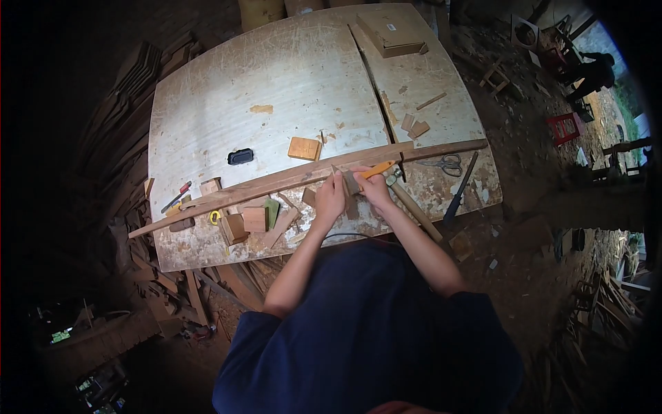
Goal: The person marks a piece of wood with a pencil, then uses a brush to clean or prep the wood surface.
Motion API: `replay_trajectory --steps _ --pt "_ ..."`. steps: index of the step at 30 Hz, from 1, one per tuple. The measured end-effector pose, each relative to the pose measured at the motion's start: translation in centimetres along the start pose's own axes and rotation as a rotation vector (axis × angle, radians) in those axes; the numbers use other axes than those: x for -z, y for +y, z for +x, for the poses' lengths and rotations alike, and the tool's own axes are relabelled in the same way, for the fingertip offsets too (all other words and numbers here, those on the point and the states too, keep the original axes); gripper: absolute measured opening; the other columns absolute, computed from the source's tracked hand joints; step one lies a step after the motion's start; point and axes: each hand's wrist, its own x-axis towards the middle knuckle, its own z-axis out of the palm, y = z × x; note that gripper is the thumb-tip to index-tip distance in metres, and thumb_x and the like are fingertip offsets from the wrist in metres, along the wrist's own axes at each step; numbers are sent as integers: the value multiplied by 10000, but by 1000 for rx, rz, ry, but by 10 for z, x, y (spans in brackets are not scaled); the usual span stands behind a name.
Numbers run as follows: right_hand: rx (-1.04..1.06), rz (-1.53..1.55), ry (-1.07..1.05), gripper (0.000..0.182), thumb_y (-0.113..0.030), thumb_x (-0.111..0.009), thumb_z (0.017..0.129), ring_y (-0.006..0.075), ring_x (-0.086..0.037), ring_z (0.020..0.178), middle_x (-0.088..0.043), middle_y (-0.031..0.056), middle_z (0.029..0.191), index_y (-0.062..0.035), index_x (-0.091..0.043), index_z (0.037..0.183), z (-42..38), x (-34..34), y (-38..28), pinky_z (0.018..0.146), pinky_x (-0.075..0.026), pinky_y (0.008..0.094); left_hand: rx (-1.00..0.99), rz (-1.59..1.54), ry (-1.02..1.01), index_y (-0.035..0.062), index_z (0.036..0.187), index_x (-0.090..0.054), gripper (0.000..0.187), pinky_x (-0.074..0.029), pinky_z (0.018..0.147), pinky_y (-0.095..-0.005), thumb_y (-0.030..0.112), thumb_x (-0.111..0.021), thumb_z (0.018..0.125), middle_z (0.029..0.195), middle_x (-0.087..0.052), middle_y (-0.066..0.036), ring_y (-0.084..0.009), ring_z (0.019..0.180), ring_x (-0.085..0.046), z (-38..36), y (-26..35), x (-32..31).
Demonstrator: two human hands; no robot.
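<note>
On the near side of the big pale desk (262,90), we see two hands close together. The left hand (332,196) has its fingers shut on one small wood piece (350,185). The right hand (374,190) is curled shut around one orange tool (378,169). The wood piece is between our hands, just on our side of the long wood strips (276,178). It is brown and looks flat, but our fingers hide some of it, so we cannot tell its whole shape.

Past the strips we count one orange-brown block (304,148), one black dish (240,156) and one cardboard box (392,34). Two little flat wood bits (418,129) and one thin stick (431,101) lie near each other on the right. One pair of scissors (448,164) is beside one long dark tool (461,188). To the left we find one yellow ring (214,217) and one green piece (272,210) by some wood scraps (255,219).
</note>
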Motion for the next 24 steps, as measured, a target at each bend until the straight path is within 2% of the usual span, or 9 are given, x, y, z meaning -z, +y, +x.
replay_trajectory --steps 2,6,8,10,13,16,17,20,24 --pt "-64 220 1 196 -91 -650 999 142 -648 952 -738 49 1009 -33 -749 1157 3 -5 -18 882 -512 308 11 6 -6 21 1123 -699 557 -510 852 -592 459 -357 1116 938 -710 -319 -535 944 -674 -2 -2 3" --pt "174 -109 110 204 -111 -630 1014 58 -554 735 -642 -45 865 -46 -738 1174 12 0 52 671 -465 236 10 -2 -9 18 1115 -701 556 -518 844 -580 458 -361 1116 934 -711 -316 -521 940 -683 0 -8 6" --pt "74 -100 66 212 -118 -628 1024 29 -532 773 -640 -48 926 -46 -727 1197 16 6 63 673 -429 209 10 -2 -25 16 1118 -701 563 -525 844 -569 465 -363 1116 930 -712 -315 -512 938 -689 0 -10 6" --pt "-74 -55 -44 210 -121 -629 1043 42 -617 917 -722 1 1103 -51 -718 1220 -7 0 0 785 -485 206 33 -16 -56 19 1123 -704 545 -531 847 -559 467 -395 1107 931 -716 -309 -503 936 -696 0 -10 7" --pt "96 19 -118 214 -142 -636 1048 31 -613 893 -726 4 1118 -56 -718 1226 -22 -5 -36 758 -483 195 32 -8 -124 31 1134 -712 463 -541 857 -544 442 -512 1066 947 -726 -290 -484 944 -704 2 -4 13" --pt "113 11 -80 219 -157 -629 1058 36 -639 888 -727 11 1124 -64 -705 1241 -23 6 -23 740 -513 189 -94 119 -194 32 1144 -723 374 -552 852 -510 366 -651 994 956 -737 -263 -441 946 -717 13 -15 24" --pt "32 229 -10 224 -144 -613 1063 34 -583 773 -675 -23 950 -46 -690 1249 -32 7 -29 647 -465 215 -144 165 -223 26 1142 -731 358 -558 838 -489 335 -686 967 947 -741 -252 -416 929 -727 21 -30 25" --pt "17 127 82 232 -129 -589 1075 100 -715 963 -731 46 1162 -62 -666 1284 -31 44 -10 772 -608 263 -241 288 -320 32 1172 -738 317 -566 843 -463 244 -714 938 991 -752 -231 -388 956 -737 16 -2 47" --pt "49 190 141 229 -131 -588 1076 117 -721 993 -729 61 1196 -63 -653 1285 -45 76 -16 800 -620 284 -437 434 -473 55 1227 -734 334 -571 889 -448 97 -677 901 1039 -760 -187 -373 1017 -733 -2 33 67"
